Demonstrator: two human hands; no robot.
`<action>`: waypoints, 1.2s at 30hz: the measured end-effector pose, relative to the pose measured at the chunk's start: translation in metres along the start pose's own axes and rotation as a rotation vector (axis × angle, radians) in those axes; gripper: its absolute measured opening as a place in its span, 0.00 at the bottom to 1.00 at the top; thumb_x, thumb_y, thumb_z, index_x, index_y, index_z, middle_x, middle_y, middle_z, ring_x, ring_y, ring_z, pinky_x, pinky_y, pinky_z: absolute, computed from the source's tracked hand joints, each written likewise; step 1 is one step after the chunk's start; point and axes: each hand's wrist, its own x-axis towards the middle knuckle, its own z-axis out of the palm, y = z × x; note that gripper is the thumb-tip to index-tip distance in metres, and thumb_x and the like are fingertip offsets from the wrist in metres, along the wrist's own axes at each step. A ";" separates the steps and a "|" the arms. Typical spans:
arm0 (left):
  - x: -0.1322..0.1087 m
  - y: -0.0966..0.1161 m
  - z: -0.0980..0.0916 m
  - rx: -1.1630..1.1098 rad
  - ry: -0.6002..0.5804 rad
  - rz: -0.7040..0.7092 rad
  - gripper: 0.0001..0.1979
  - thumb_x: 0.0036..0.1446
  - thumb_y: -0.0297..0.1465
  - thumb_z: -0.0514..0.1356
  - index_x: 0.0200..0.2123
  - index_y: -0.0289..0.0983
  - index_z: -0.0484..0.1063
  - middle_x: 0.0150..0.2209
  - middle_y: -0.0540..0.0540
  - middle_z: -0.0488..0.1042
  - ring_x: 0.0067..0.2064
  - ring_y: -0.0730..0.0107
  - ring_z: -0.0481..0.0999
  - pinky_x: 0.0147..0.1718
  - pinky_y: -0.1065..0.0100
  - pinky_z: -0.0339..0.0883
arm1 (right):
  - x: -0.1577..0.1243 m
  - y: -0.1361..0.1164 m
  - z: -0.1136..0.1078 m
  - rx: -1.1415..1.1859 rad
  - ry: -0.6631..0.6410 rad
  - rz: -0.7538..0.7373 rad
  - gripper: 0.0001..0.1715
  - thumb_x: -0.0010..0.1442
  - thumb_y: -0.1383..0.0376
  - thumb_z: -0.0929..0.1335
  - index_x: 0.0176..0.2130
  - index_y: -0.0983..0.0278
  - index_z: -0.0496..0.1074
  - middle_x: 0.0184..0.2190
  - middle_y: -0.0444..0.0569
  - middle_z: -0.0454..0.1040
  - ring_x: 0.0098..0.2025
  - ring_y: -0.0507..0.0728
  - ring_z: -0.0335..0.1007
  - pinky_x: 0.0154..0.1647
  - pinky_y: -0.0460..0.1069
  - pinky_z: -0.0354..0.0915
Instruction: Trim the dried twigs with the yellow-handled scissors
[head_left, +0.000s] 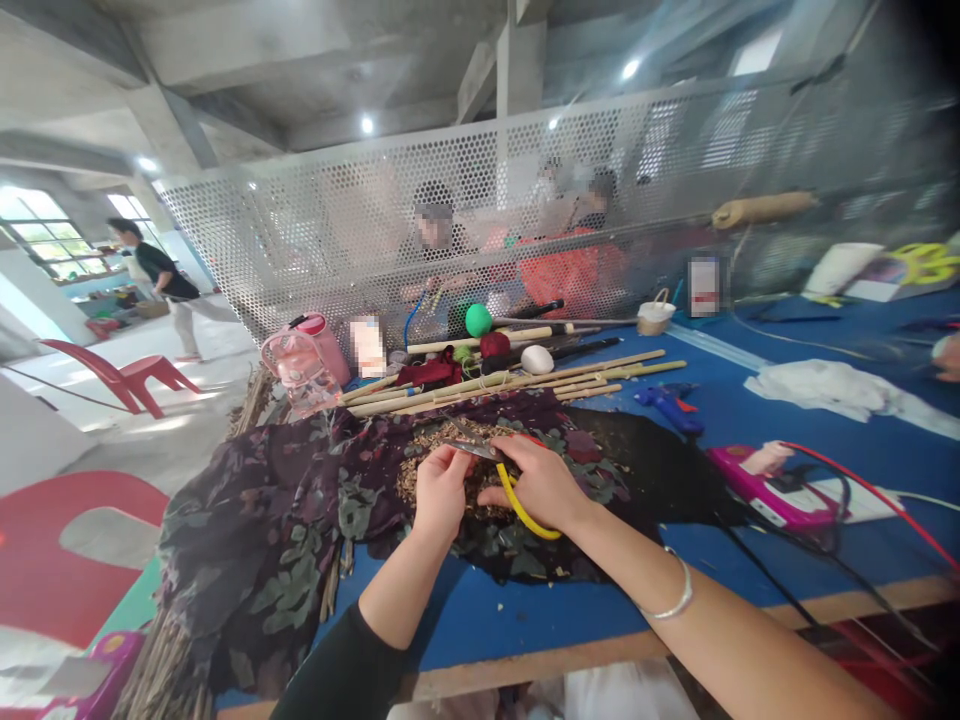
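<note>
My right hand (538,482) grips a pair of scissors (501,470) with yellow handles, blades pointing left. My left hand (440,488) is closed in a pinch on something small at the blade tips; I cannot make out what. Both hands hover over a pile of small brown cuttings (431,450) lying on a dark floral cloth (285,510) spread on the blue table (525,615). A silver bangle (675,600) circles my right wrist.
Bamboo sticks (510,385), a green ball (478,320), a white egg shape (537,359), a pink bottle (304,365), a blue glue gun (671,405) and a pink device (772,485) with cables lie around. Behind a perforated screen (450,200) people sit. Red chairs (127,375) stand left.
</note>
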 end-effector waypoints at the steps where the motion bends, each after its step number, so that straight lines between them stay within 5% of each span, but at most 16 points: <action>1: 0.000 0.000 0.000 0.010 0.002 0.002 0.09 0.46 0.35 0.61 0.24 0.34 0.72 0.21 0.52 0.70 0.24 0.78 0.63 0.26 0.75 0.56 | 0.000 0.001 0.001 -0.001 0.003 -0.001 0.35 0.43 0.49 0.71 0.48 0.62 0.66 0.39 0.53 0.72 0.42 0.60 0.70 0.43 0.53 0.66; 15: 0.002 0.011 -0.005 0.263 -0.032 0.064 0.11 0.49 0.35 0.57 0.24 0.33 0.73 0.24 0.48 0.74 0.25 0.74 0.68 0.27 0.74 0.59 | 0.001 0.002 -0.001 0.000 -0.006 0.002 0.28 0.48 0.51 0.70 0.46 0.62 0.68 0.41 0.53 0.75 0.42 0.60 0.72 0.43 0.52 0.67; 21: 0.036 0.018 -0.060 0.750 0.109 0.071 0.09 0.45 0.34 0.59 0.26 0.35 0.77 0.26 0.46 0.77 0.28 0.69 0.72 0.29 0.71 0.62 | 0.002 0.010 -0.004 -0.084 0.049 0.020 0.30 0.48 0.50 0.69 0.47 0.63 0.68 0.43 0.53 0.74 0.43 0.60 0.71 0.44 0.52 0.66; 26: 0.054 0.014 -0.096 1.010 0.079 0.076 0.11 0.45 0.26 0.60 0.35 0.34 0.76 0.33 0.43 0.78 0.33 0.68 0.74 0.37 0.68 0.64 | 0.003 0.015 -0.004 -0.128 0.047 0.025 0.29 0.50 0.49 0.67 0.47 0.63 0.67 0.38 0.52 0.75 0.37 0.59 0.72 0.36 0.50 0.66; 31: 0.049 0.009 -0.085 1.201 -0.088 0.170 0.12 0.46 0.27 0.62 0.37 0.34 0.77 0.36 0.40 0.77 0.38 0.63 0.75 0.41 0.67 0.64 | 0.002 0.014 -0.003 -0.108 0.040 0.021 0.29 0.50 0.50 0.67 0.47 0.63 0.67 0.39 0.52 0.74 0.37 0.58 0.72 0.35 0.49 0.66; 36: 0.049 0.008 -0.078 1.329 -0.197 0.060 0.10 0.47 0.29 0.61 0.35 0.36 0.78 0.37 0.40 0.78 0.41 0.60 0.75 0.43 0.66 0.63 | 0.002 0.013 -0.002 -0.094 0.035 0.026 0.29 0.50 0.51 0.67 0.47 0.63 0.67 0.40 0.52 0.74 0.37 0.58 0.72 0.36 0.50 0.66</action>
